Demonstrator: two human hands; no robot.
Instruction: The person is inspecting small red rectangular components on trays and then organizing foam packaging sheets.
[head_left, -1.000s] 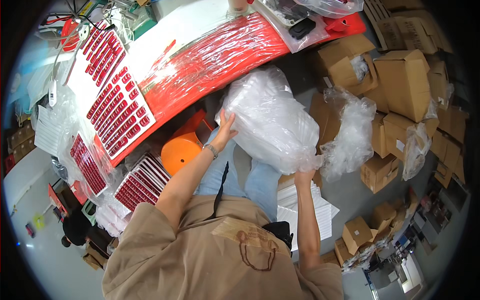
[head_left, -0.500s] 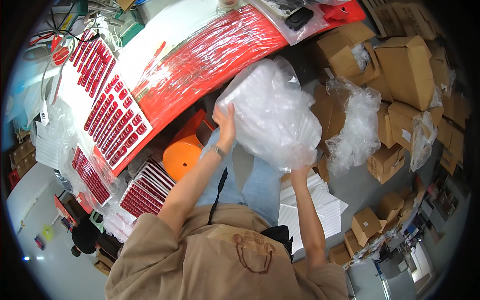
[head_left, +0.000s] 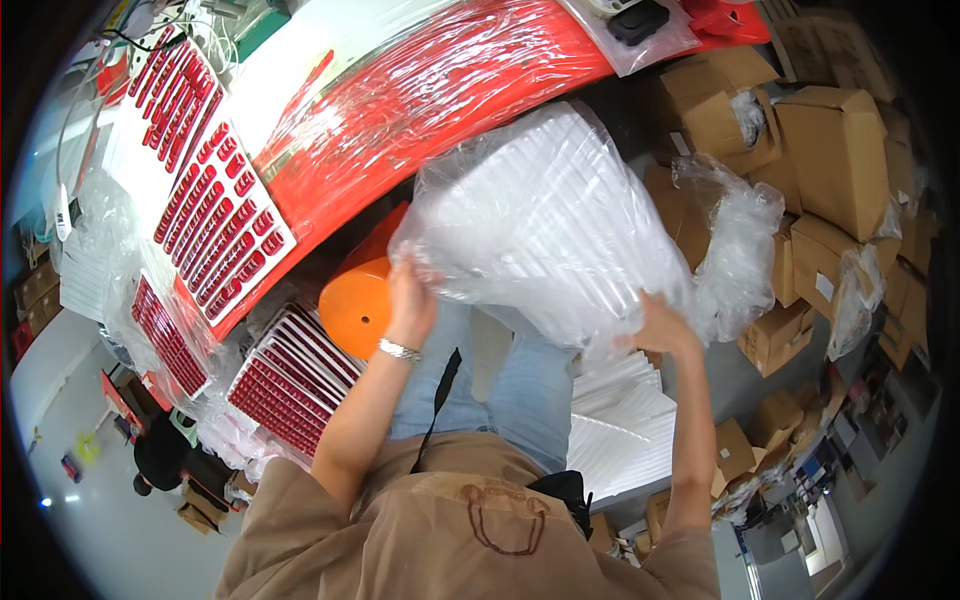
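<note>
A large clear plastic bag point(head_left: 540, 210) hangs in front of my lap, with white ridged sheets showing through it. My left hand point(head_left: 412, 305) grips the bag's lower left edge, its fingers partly hidden by the film. At the lower right corner, my right hand point(head_left: 662, 325) is closed on the film, slightly blurred. Below the bag, next to my right thigh, lies a stack of white ridged sheets point(head_left: 620, 420).
A red table point(head_left: 350, 200) wrapped in clear film curves across the front. On it lies a white tray of red pieces point(head_left: 225, 235). An orange stool point(head_left: 355, 310) stands left of my knees, near stacked trays point(head_left: 295, 375). Cardboard boxes point(head_left: 830, 145) and crumpled plastic point(head_left: 740, 250) fill the right.
The bag has spread wider and flatter, so the ridged sheets inside show more clearly. My left hand has moved down and left, my right hand to the right.
</note>
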